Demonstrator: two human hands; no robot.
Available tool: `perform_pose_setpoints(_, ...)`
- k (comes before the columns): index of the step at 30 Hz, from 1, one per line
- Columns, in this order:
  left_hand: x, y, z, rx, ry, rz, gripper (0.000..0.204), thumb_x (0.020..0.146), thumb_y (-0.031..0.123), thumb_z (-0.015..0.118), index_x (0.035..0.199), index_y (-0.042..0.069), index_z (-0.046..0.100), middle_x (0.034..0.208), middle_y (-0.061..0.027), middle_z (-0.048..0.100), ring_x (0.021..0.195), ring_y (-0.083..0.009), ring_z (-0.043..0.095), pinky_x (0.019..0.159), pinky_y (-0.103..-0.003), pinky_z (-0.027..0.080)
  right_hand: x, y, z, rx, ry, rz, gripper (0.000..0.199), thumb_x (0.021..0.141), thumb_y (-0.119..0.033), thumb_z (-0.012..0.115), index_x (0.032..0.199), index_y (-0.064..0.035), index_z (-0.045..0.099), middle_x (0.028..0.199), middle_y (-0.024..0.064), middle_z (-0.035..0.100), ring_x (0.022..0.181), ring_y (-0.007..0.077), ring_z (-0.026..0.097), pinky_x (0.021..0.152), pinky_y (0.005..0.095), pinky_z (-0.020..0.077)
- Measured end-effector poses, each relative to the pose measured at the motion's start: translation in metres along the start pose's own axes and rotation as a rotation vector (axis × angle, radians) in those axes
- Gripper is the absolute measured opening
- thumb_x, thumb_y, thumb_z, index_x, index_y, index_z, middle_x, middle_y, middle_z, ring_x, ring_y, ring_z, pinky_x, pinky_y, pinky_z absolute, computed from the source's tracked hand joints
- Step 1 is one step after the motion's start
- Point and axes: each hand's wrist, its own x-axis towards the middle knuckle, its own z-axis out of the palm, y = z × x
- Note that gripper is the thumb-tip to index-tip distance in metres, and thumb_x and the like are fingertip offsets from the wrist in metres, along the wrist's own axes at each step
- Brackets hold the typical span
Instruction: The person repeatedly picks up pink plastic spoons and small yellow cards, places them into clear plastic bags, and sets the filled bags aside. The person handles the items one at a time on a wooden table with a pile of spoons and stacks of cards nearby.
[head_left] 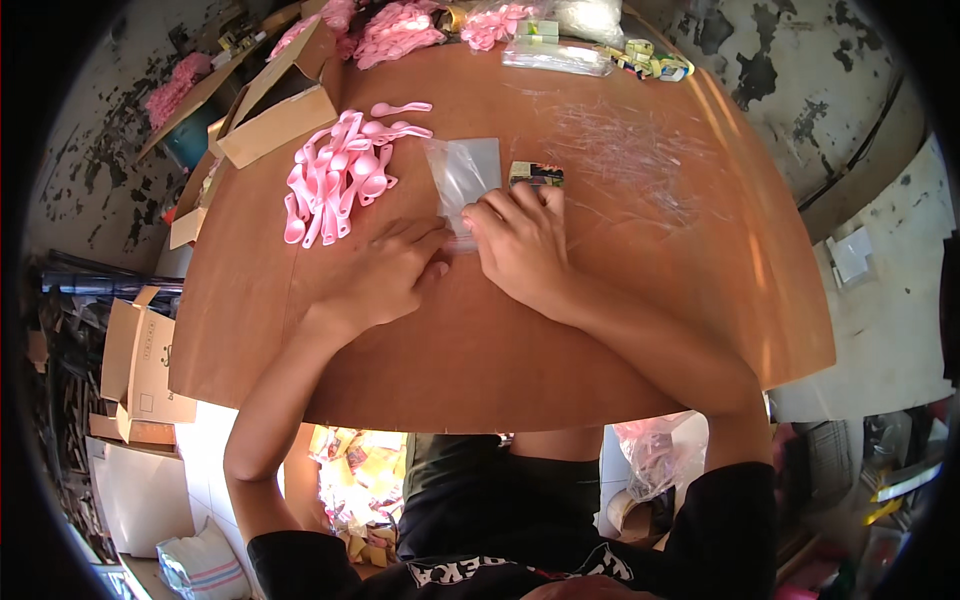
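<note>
Appears to work the near edge of the clear plastic bag (464,178) on the surface (480,360), with left hand (392,268) and right hand (522,243) half-curled there, too hidden to confirm pinching, likely needing light fingertip control next.

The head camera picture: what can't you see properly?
All in the head view:
Clear flat plastic bag: parts of its lower end, under the left hand and right hand.
Small dark patterned item: lower part, behind the right hand.
Glossy pink plastic spoons: exact number, because they overlap.
Bulging whitish plastic bag: top, cut off by the upper edge.
</note>
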Motion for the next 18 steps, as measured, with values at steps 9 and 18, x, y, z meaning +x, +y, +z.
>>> perform_pose_setpoints(9,-0.006,0.021,-0.019,0.149,0.409,0.189,0.031,0.083,0.010,0.071,0.108,0.004,0.055,0.123,-0.0154,0.058,0.116,-0.0329,0.055,0.107,-0.050,0.040,-0.002,-0.012,-0.006,0.082,0.060,-0.305,0.008,0.077,-0.019,0.069,0.080,-0.0141,0.063,0.078,-0.0020,0.054,0.079,0.0165,0.051,0.076,0.0379,0.0345)
perform_pose_setpoints(18,-0.066,0.042,-0.032,-0.129,0.551,0.173,0.020,0.084,0.009,0.072,0.102,0.006,0.064,0.090,-0.0086,0.070,0.080,-0.0245,0.069,0.092,-0.044,0.053,0.032,-0.026,-0.059,0.299,0.066,-0.303,0.011,0.079,-0.013,0.071,0.089,-0.0101,0.068,0.082,0.0015,0.063,0.070,0.0188,0.060,0.075,0.0370,0.0409)
